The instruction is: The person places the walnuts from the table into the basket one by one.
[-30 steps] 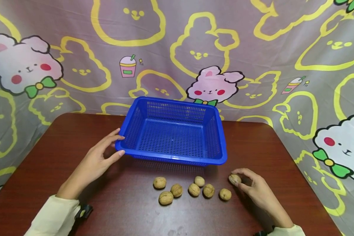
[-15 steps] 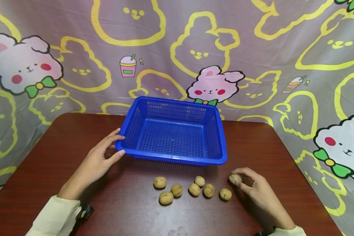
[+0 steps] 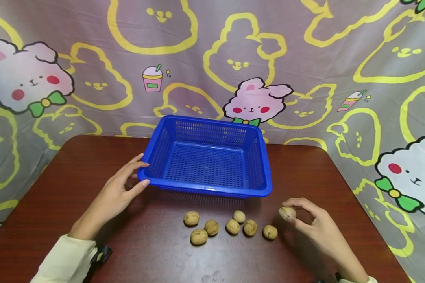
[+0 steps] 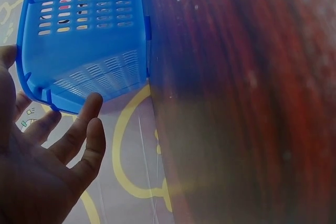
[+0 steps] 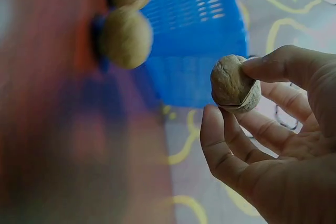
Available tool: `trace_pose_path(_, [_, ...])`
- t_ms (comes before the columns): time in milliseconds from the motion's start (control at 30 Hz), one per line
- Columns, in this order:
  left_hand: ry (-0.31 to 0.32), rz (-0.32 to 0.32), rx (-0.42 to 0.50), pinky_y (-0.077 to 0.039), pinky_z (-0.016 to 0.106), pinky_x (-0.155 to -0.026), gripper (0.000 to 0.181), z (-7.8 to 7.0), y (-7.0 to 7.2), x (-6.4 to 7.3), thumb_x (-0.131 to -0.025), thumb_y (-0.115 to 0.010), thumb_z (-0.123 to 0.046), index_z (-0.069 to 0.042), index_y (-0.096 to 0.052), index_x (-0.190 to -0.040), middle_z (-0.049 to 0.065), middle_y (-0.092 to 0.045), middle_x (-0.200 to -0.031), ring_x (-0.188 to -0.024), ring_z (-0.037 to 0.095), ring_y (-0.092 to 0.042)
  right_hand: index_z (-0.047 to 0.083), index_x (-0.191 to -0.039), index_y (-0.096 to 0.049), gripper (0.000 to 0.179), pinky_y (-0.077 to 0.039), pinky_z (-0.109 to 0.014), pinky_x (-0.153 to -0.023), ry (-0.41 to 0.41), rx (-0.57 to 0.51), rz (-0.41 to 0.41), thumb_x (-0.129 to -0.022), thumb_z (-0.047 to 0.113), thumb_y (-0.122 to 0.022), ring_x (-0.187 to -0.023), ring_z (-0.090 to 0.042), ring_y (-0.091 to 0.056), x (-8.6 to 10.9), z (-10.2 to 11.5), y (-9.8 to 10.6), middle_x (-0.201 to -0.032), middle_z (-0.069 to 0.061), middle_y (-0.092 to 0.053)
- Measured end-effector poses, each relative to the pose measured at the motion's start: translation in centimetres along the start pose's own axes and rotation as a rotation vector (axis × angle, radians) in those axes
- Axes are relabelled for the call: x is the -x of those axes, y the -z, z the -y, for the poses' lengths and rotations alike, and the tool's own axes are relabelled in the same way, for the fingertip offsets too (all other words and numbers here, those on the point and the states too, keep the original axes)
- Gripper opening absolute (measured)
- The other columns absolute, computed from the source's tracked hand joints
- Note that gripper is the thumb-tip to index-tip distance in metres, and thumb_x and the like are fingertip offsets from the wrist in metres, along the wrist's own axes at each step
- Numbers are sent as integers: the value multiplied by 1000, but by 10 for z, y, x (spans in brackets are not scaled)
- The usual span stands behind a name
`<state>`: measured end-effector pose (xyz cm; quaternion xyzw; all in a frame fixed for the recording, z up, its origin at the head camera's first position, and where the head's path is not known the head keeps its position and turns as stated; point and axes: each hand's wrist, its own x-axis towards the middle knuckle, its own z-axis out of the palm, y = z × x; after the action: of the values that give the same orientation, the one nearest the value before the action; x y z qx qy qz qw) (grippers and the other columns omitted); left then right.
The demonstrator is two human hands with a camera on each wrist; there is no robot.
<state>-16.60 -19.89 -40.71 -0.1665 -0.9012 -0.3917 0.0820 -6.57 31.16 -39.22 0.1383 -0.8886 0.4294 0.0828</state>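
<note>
In the head view, my left hand [image 3: 117, 194] holds the near left corner of a blue plastic basket [image 3: 205, 188], thumb on the front rim and fingertips on the left rim. The left wrist view shows its other fingers loosely bent outside the basket wall [image 4: 94, 45]. To the right of the basket, my right hand [image 3: 316, 224] pinches a walnut [image 3: 287, 213] between thumb and fingertips. Seen from the right wrist, this walnut [image 5: 231, 84] has a pale seam along its side. Several more walnuts [image 3: 250, 228] lie in a loose row before the basket, one [image 3: 270, 232] nearest my right hand.
The dark reddish-brown table [image 3: 152, 251] has rounded far corners. Behind it and along the sides hangs a grey cloth [image 3: 187, 67] printed with yellow outlines and white rabbits. The basket stands near the table's back edge, its slotted floor bare.
My right hand has raised the pinched walnut slightly and shifted it a little to the right. The left hand stays at the basket corner, and the other walnuts lie as before.
</note>
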Motion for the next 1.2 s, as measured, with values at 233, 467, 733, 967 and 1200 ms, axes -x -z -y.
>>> trace_pose_path(233, [5, 12, -3, -58, 26, -80, 46, 0, 1, 0, -104, -68, -29, -20, -54, -147, 5, -38, -169, -110, 25, -69, 6, -123, -69, 34, -55, -15, -85, 34, -34, 45, -92, -8, -72, -113, 1, -64, -11, 32, 11, -120, 4, -71])
trace_pose_path(467, [28, 29, 55, -58, 55, -97, 46, -4, 1, -1, -104, -67, -26, -15, -54, -147, 8, -35, -171, -122, 40, -69, 9, -122, -70, 30, -60, -20, -83, 60, -45, 131, -95, -3, -73, -112, -3, -65, -44, 60, 14, -122, 5, -70])
trace_pose_path(733, [-6, 17, 127, -58, 52, -95, 45, -2, -4, 2, -104, -66, -15, -7, -51, -146, 19, -32, -170, -119, 45, -70, 18, -121, -73, 28, -61, -28, -79, 73, -74, 238, -96, 6, -73, -107, -13, -65, -94, 83, -2, -117, 3, -73])
trace_pose_path(967, [-34, -8, 155, -57, 19, -94, 47, -2, -6, 3, -102, -67, -9, -8, -51, -146, 20, -32, -170, -118, 44, -69, 22, -121, -73, 26, -61, -35, -91, 28, -90, 352, -97, 12, -73, -110, -22, -65, -136, 102, -20, -119, 1, -72])
trace_pose_path(1200, [-64, -31, 206, -49, 3, -90, 48, -4, -8, 4, -99, -69, -1, -6, -52, -144, 22, -34, -168, -114, 45, -69, 21, -119, -74, 22, -58, -40, -92, 6, -161, 453, -98, 15, -71, -111, -22, -65, -176, 109, -43, -119, 0, -72])
